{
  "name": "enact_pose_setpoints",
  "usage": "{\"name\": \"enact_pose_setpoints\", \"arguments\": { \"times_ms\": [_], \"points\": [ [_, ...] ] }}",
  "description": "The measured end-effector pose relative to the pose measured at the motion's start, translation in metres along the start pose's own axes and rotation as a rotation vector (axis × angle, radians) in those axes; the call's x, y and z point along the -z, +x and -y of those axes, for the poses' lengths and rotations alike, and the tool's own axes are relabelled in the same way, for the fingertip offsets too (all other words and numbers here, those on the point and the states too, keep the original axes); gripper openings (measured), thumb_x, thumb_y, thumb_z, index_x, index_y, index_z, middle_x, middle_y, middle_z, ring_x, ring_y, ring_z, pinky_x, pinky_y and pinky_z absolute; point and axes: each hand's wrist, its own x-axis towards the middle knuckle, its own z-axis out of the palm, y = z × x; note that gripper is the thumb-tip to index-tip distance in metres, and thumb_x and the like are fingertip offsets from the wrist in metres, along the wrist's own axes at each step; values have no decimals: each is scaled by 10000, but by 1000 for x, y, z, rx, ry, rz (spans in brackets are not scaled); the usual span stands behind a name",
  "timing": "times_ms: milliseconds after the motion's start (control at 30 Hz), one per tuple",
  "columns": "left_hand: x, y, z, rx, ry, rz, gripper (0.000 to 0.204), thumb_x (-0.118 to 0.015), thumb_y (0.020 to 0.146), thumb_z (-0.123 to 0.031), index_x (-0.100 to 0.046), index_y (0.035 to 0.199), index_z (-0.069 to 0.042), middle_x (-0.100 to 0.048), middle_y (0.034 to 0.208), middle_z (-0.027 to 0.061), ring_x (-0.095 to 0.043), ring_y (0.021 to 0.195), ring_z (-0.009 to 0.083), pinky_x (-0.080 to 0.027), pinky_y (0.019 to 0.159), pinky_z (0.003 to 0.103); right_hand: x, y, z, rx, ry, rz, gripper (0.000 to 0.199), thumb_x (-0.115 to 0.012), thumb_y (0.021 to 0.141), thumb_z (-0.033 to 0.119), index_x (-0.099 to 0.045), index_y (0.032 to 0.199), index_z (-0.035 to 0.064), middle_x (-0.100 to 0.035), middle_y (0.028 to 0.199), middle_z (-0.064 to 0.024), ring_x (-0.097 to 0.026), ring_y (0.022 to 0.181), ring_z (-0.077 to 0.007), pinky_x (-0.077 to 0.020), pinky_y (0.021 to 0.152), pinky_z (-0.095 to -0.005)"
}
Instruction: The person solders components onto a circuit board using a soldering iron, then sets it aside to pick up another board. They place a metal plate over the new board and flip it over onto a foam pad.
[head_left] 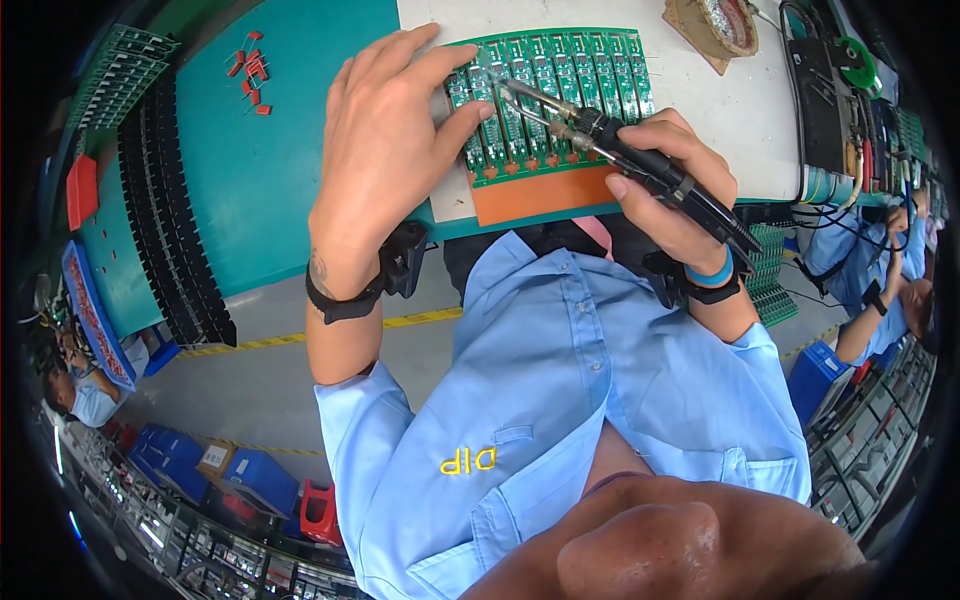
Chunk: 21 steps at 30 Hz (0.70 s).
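Work status: soldering appears to be in progress on the panel (565,72), a green circuit board made up of narrow units set side by side. The panel lies on the orange sheet (545,198), which rests on the white part of the tabletop (290,200).

Right hand (680,185): the fingers are closed around the black handle of the iron (645,160). Its two slim metal ends slant toward the upper left of the panel. Contact with a joint cannot be confirmed at this size.

Left hand (385,130): the fingers are spread and grasp nothing. The index finger and thumb reach over the left end of the panel, apart from each other, and probably steady it.

Done: small components are visible on the units. Finished and unfinished joints cannot be told apart.

Left: judging by the position of the iron, units toward the right may await attention; this is not certain. The red parts (255,70) lie loose on the green area, clear of the panel. More boards (120,75) stand beyond the black strips (170,215); whether they are complete cannot be determined.
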Motion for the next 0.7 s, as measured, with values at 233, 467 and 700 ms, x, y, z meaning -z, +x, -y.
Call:
{"name": "enact_pose_setpoints", "arguments": {
  "times_ms": [233,467,700],
  "points": [
    [-1,-1,3,-13,-19,-16,471,-860,839,-225,-737,1275,-100,-649,1421,172,-588,1321,377,-472,1100,471,2,-2,5,45,4,-15,411,-810,801,-41,-668,1185,-73,-705,962,-173,-671,854,-221,-528,754,-309],
    [-4,-5,5,-37,-29,-46,474,-846,857,-216,-719,1299,-103,-643,1428,167,-578,1331,380,-468,1102,478,0,-1,9,37,22,-1,410,-802,803,-43,-664,1189,-72,-705,963,-173,-669,859,-223,-525,765,-316],
    [4,-9,4,-27,-31,-51,481,-839,858,-214,-714,1311,-111,-643,1423,162,-568,1335,387,-439,1124,498,-11,2,7,-21,51,-36,397,-835,753,-25,-714,1130,-35,-752,965,-146,-686,826,-219,-539,724,-302]
  ]
}}
